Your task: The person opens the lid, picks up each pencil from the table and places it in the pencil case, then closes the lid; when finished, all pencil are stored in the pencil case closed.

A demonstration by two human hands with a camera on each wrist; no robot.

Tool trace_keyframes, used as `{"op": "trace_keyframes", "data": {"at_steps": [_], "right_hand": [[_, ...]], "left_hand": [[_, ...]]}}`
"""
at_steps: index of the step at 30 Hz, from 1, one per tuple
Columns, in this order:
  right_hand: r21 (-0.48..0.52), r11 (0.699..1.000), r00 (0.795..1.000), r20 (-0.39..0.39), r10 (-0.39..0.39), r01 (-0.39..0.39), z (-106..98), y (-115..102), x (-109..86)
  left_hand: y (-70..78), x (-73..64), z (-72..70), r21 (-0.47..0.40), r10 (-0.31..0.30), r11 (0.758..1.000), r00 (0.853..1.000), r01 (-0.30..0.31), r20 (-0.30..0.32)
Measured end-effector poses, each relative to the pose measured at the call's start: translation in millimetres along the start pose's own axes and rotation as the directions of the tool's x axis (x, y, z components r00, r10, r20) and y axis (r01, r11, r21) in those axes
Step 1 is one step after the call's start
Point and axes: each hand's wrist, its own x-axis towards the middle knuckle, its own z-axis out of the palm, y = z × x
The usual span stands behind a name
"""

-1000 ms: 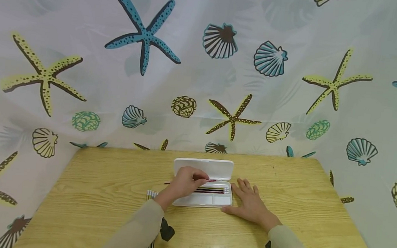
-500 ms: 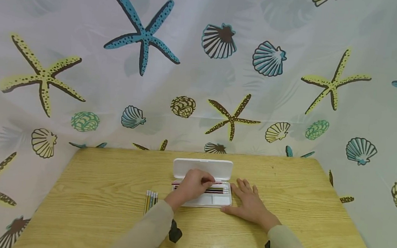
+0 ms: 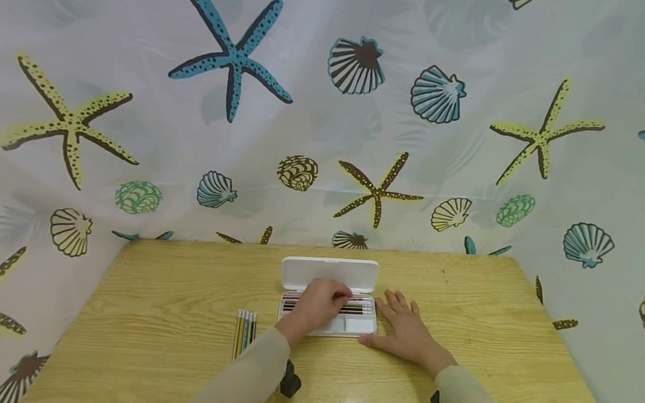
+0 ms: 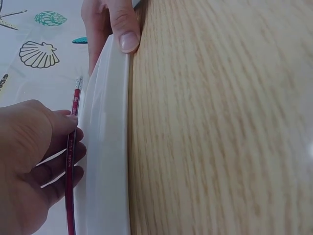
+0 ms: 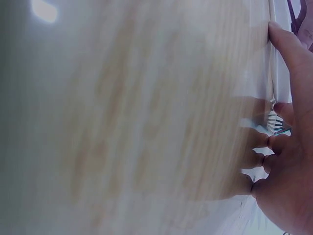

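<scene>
The white pencil case point(image 3: 360, 326) lies with its lid point(image 3: 305, 269) raised at the back. My left hand point(image 3: 316, 304) is over its back part, thumb and fingers pinching a red pencil point(image 4: 75, 101). In the left wrist view the pencil runs lengthwise along the case, its white eraser end pointing toward the right hand. Several pencils point(image 3: 356, 311) lie side by side in the long compartment, partly hidden by the left hand. My right hand point(image 3: 406, 330) rests at the case's right end, fingers spread, thumb at the front corner.
Several more pencils point(image 3: 242, 332) lie in a row on the wooden table point(image 3: 174, 316), left of the case and partly under the left sleeve point(image 3: 243, 380). A curtain point(image 3: 329, 125) printed with starfish and shells hangs behind the table.
My left hand has moved right with the red pencil, which has come from sticking out past the case's left end to lying within its length. The right hand has stayed put.
</scene>
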Motion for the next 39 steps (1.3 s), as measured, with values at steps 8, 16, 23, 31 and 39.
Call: {"op": "trace_keyframes", "data": {"at_steps": [8,16,23,31,39], "right_hand": [[0.002,1.0,1.0,0.004,0.004,-0.004,-0.2,-0.1,0.8],[0.008,1.0,1.0,-0.005,-0.001,0.001,-0.3,-0.7,0.6],[0.008,1.0,1.0,-0.005,-0.002,0.002,0.0,0.4,1.4],[-0.005,1.0,1.0,-0.012,-0.009,0.009,1.0,0.5,1.8],[0.004,1.0,1.0,-0.009,-0.006,0.006,0.0,-0.1,1.7]], "left_hand": [[-0.6,-0.1,0.7,0.022,-0.007,1.0,1.0,0.007,-0.017],[-0.5,-1.9,0.2,0.018,0.01,1.0,0.999,-0.009,-0.039],[-5.0,-1.6,-1.6,-0.07,-0.009,0.997,1.0,0.008,-0.011],[-5.4,-6.8,-10.2,-0.183,-0.044,0.982,0.999,0.041,-0.012],[-9.7,-21.2,-25.5,-0.305,-0.122,0.948,0.99,0.096,-0.069]]}}
